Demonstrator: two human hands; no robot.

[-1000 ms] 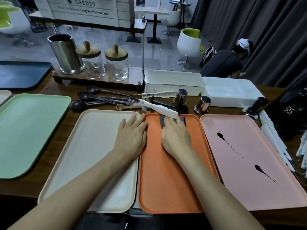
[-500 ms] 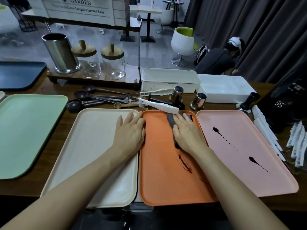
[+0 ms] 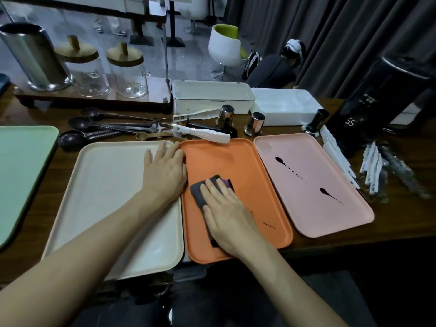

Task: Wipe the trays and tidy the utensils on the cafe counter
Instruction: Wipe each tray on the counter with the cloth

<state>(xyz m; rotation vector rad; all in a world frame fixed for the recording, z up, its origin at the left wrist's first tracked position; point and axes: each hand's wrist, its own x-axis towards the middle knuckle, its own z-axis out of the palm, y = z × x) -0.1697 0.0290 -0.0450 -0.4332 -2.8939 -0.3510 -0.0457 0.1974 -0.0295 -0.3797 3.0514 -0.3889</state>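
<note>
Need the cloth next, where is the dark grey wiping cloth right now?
The dark grey wiping cloth lies mid-frame on the orange tray, pressed flat under the right hand.

Matt, smooth plastic on orange tray [image 3: 247, 166], cream tray [image 3: 106, 185], pink tray [image 3: 330, 213] and green tray [image 3: 21, 171]. Soft dark cloth [image 3: 200, 190] under right hand [image 3: 226, 218]. Dark, glossy wood counter [image 3: 389, 223]. Polished metal canister [image 3: 33, 57]. Clear glass jars [image 3: 127, 76] with wooden lids. White plastic tongs [image 3: 203, 135]. Dull dark metal spoons [image 3: 94, 125].
</note>
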